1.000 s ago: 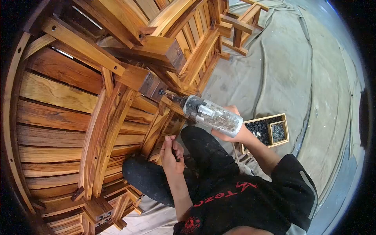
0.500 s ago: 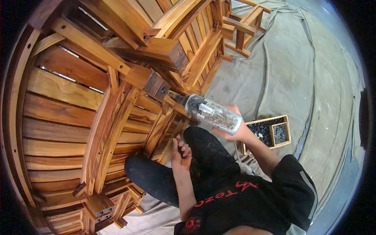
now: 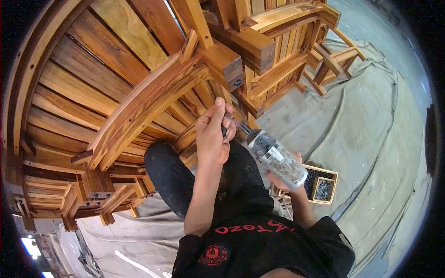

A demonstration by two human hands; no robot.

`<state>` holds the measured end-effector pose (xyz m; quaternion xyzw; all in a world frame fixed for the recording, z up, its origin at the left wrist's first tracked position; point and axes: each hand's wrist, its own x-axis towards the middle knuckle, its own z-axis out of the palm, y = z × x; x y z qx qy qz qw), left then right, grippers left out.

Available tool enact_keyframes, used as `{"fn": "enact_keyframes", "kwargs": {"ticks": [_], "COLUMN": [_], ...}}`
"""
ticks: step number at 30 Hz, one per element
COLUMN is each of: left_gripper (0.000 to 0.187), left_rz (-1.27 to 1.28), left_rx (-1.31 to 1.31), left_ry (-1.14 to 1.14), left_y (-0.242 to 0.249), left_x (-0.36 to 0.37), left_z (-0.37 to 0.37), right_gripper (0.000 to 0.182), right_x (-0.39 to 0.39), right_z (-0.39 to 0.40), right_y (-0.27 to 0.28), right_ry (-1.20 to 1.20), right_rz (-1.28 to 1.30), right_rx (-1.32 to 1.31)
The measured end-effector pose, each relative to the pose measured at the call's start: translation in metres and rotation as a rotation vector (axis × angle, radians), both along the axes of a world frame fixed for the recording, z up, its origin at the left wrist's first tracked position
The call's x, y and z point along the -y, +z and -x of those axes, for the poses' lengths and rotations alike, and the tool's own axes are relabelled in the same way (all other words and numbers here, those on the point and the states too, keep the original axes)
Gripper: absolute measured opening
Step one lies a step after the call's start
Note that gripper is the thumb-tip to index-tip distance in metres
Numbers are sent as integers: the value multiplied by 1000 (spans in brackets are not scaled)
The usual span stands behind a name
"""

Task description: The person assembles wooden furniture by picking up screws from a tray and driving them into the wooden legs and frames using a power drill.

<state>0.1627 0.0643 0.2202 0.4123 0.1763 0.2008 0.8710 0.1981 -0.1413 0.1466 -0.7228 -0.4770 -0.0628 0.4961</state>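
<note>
My right hand [image 3: 276, 180] grips a power screwdriver [image 3: 283, 163] with a cloudy, clear-looking cylindrical body. Its dark nose points up and left, and the tip is close to the fingers of my left hand [image 3: 212, 134]. Those fingers are closed around a small black piece [image 3: 224, 131], mostly covered by them. Just above, the square leg end [image 3: 225, 62] of an overturned wooden chair or bench carries a round black piece [image 3: 238, 83] on its end face. Curved rails [image 3: 148, 111] and slats of this furniture spread to the left.
More slatted wooden furniture [image 3: 282, 78] lies behind at the upper right, and another piece [image 3: 95, 185] at the lower left. A shallow wooden box [image 3: 334, 185] of small dark parts, with a smaller box inside, sits on the wrinkled floor cloth [image 3: 366, 134].
The screwdriver has come away from the black piece on the leg end. My left hand has risen from near my lap towards the tool's tip. The whole view has shifted.
</note>
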Motion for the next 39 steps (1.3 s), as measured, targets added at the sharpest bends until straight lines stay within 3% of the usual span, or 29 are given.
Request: {"fn": "enact_keyframes", "kwargs": {"ticks": [4, 13, 15, 17, 20, 21, 23, 26, 30, 33, 36, 38, 39], "left_gripper": [31, 32, 33, 35, 37, 37, 26, 20, 21, 28, 33, 32, 32], "left_rz": [-93, -52, -10, 32, 363, 370, 758, 817, 618, 484, 366, 399, 400], "left_rx": [-13, 41, 47, 46, -50, -53, -17, -164, -163, -13, -37, -8, -8], "left_ry": [-28, -32, -34, -40, 50, 56, -12, 92, 108, 20, 4, -11, -14], "left_y": [1, 2, 2, -6, -38, -63, -116, -137, -121, -105, -84, -85, -81], "left_x": [4, 23, 27, 33, 43, 40, 33, 27, 13, 2, -2, -7, -9], "left_z": [-1, 1, 6, 13, 26, 32, 41, 50, 43, 39, 31, 25, 22], "right_gripper": [34, 34, 14, 15, 15, 15, 16, 21, 24, 23, 23, 27, 27], "right_x": [3, -1, -5, -3, 0, 1, 4, 7, 12, 9, 8, 11, 12], "right_z": [0, 10, 13, 13, 13, 13, 13, 11, 19, 22, 24, 22, 22], "right_y": [7, 1, 6, 5, 1, 0, 3, -3, -22, -42, -46, -36, -34], "right_ry": [33, -126, -192, -182, -187, -202, -197, -184, -229, -177, -199, -198, -201], "right_rz": [-69, -81, -84, -66, -18, 8, 8, 17, 97, -101, -185, 213, 214], "right_rx": [-43, -44, 20, 27, 63, 93, 88, 95, 53, -244, -404, -72, -72]}}
